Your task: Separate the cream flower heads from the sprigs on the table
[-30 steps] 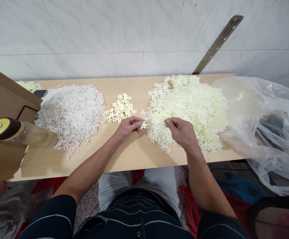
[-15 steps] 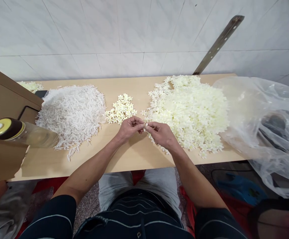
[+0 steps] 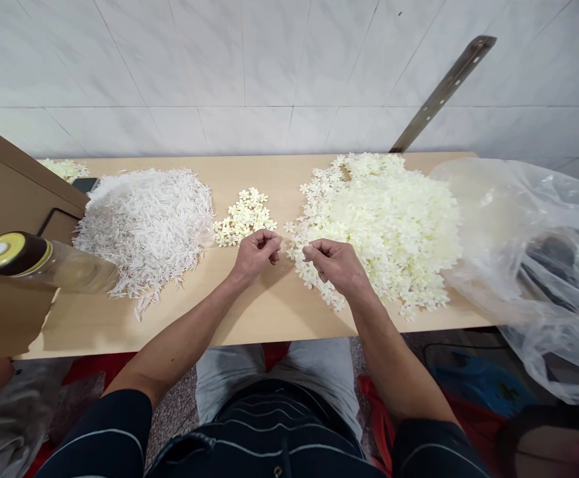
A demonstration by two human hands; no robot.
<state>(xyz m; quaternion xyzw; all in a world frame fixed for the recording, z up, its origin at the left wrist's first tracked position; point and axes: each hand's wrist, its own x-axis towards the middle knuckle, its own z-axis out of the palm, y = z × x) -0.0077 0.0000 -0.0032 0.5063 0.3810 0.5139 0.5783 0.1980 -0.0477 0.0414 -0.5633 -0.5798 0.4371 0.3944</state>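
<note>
My left hand (image 3: 256,256) is closed in a pinch in front of the small cluster of pale yellow flowers (image 3: 248,214). Whatever its fingertips hold, if anything, is too small to make out. My right hand (image 3: 337,264) also has thumb and fingers pressed together, over the left edge of a big heap of cream-white artificial flowers (image 3: 389,226). Its fingertips hide anything that may be between them. A gap separates the two hands. Left of the small cluster lies a heap of thin white sticks (image 3: 145,222), possibly plastic stems.
A clear bottle (image 3: 78,265) with a yellow-and-brown lid leans in beside a cardboard box (image 3: 10,192) on the left. At right, a clear plastic bag (image 3: 528,219) hangs over the edge of the table (image 3: 170,332). A metal strip (image 3: 441,96) leans against the tiled wall.
My hands were together with a small pale flower at the fingertips. They have since parted, the right hand moving right and the left slightly left. The heaps look unchanged.
</note>
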